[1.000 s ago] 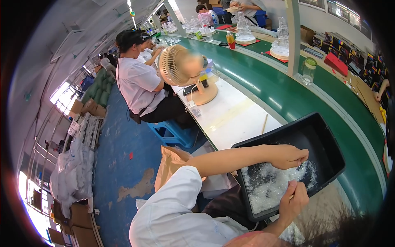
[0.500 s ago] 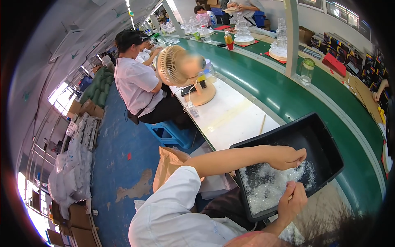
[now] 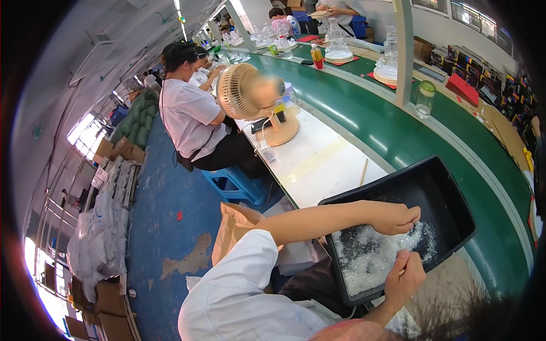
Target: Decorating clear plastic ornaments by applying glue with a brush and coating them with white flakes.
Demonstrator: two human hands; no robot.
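Note:
A black rectangular tray [image 3: 438, 196] tilts across my lap and the bench edge. Its left part holds a heap of small clear, glittering pieces [image 3: 361, 264]. My left hand [image 3: 395, 219] reaches across the tray with its fingers curled in a pinch above the far side of the heap. Nearer to me, my right hand [image 3: 405, 279] is closed too, thumb pressed to the fingers, over the tray's near right side. Whatever either hand pinches is too small or too hidden to name.
A beige fan [image 3: 278, 129] stands on the white bench [image 3: 324, 165], near a thin stick [image 3: 364, 171]. Beyond runs a green conveyor [image 3: 347, 113] with a glass jar [image 3: 425, 99]. A seated person [image 3: 190, 113] works at the left. A brown paper bag [image 3: 233, 227] is beside me.
My left hand has shifted very slightly to the left. My right hand and the tray stay where they were. At the far right edge, another person's hand has gone from sight.

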